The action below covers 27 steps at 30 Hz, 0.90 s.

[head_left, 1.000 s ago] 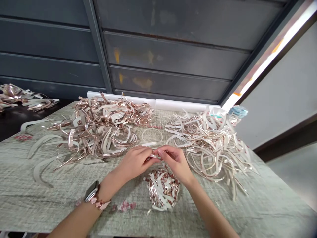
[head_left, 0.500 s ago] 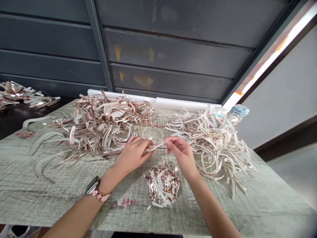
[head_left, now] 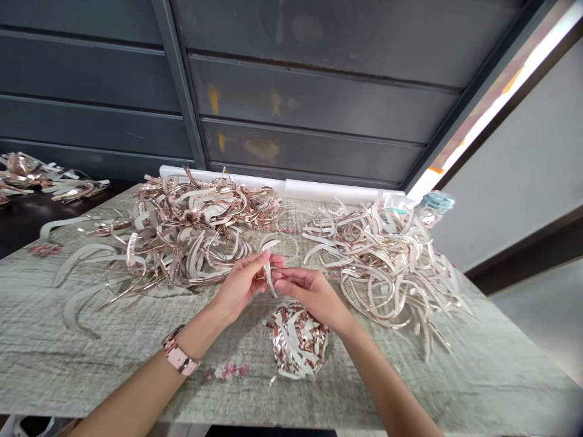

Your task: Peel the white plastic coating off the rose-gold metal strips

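Observation:
My left hand [head_left: 243,282] pinches a thin white and rose-gold strip [head_left: 268,270] that stands upright between thumb and fingers. Close against it on the right is my right hand [head_left: 312,292], fingers pressed together at the strip's side; what its fingertips grip is too small to make out. Below both hands lies a round bundle of shiny rose-gold and white pieces [head_left: 299,343]. A tangled heap of similar strips [head_left: 195,224] spreads to the left of my hands, and a paler heap [head_left: 392,261] spreads to the right.
White rolls [head_left: 332,190] lie along the table's back edge by a dark panelled wall. A plastic packet [head_left: 435,206] sits at the back right corner. More shiny strips [head_left: 31,176] rest on a dark surface at far left. The patterned table [head_left: 150,370] carries everything else.
The strip was stretched sideways between both hands; now it stands upright. My left hand has turned palm inward, and my right hand has moved left and slightly down to meet it.

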Each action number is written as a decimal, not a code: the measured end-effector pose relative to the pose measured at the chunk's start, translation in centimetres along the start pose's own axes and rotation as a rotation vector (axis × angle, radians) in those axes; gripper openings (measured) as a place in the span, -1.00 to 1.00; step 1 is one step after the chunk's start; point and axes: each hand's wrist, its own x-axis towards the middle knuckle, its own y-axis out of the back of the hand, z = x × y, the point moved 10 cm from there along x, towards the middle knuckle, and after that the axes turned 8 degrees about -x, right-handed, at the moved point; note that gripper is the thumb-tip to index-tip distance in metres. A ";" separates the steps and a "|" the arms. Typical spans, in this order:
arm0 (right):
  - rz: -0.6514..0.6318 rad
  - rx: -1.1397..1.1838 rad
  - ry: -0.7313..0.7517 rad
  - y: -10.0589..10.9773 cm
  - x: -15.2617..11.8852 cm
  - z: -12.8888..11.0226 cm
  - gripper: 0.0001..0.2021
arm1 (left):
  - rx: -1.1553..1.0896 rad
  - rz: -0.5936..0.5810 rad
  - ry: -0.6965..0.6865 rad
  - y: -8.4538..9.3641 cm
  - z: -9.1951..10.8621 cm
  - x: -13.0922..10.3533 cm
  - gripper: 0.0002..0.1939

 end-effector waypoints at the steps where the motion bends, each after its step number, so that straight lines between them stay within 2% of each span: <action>1: -0.010 -0.023 -0.008 -0.3 0.0 0.2 -0.66 | -0.002 -0.002 -0.004 0.0 -0.1 0.0 -0.58; 3: -0.020 -0.058 -0.022 -0.5 -0.1 0.4 -0.65 | 0.015 -0.026 -0.018 -0.3 -0.1 0.0 -0.57; 6: -0.030 -0.058 -0.033 -0.7 -0.2 0.4 -0.83 | 0.089 -0.109 -0.019 -1.1 -0.3 0.0 -0.52; 8: -0.020 -0.009 -0.041 -0.6 -0.1 0.4 -0.84 | 0.176 -0.141 -0.050 -1.2 -0.3 0.1 -0.48; 11: 0.023 0.105 -0.061 0.0 0.1 0.5 -0.80 | 0.440 -0.028 -0.285 -0.2 2.0 0.0 -0.51; 13: 0.063 0.185 -0.078 0.6 0.1 0.6 -0.78 | 0.605 0.068 -0.504 0.1 4.2 -1.0 -0.68; 14: 0.082 0.223 -0.087 0.9 0.1 0.6 -0.77 | 0.684 0.072 -0.632 -0.5 5.2 -1.8 -0.77; 16: 0.109 0.295 -0.106 1.3 0.0 0.7 -0.75 | 0.860 -0.019 -0.916 -2.7 6.6 -4.1 -0.82; 18: 0.124 0.356 -0.123 1.6 -0.1 0.8 -0.72 | 1.065 -0.170 -1.188 -5.4 6.4 -6.5 -0.76; 19: 0.129 0.382 -0.130 1.7 -0.1 0.8 -0.71 | 1.142 -0.235 -1.266 -6.3 5.9 -7.2 -0.72; 22: 0.140 0.438 -0.145 1.8 -0.3 0.8 -0.70 | 1.275 -0.304 -1.351 -7.2 4.7 -7.7 -0.69; 27: 0.146 0.464 -0.155 2.0 -0.3 0.9 -0.70 | 1.241 -0.323 -1.449 -6.8 4.4 -8.4 -0.68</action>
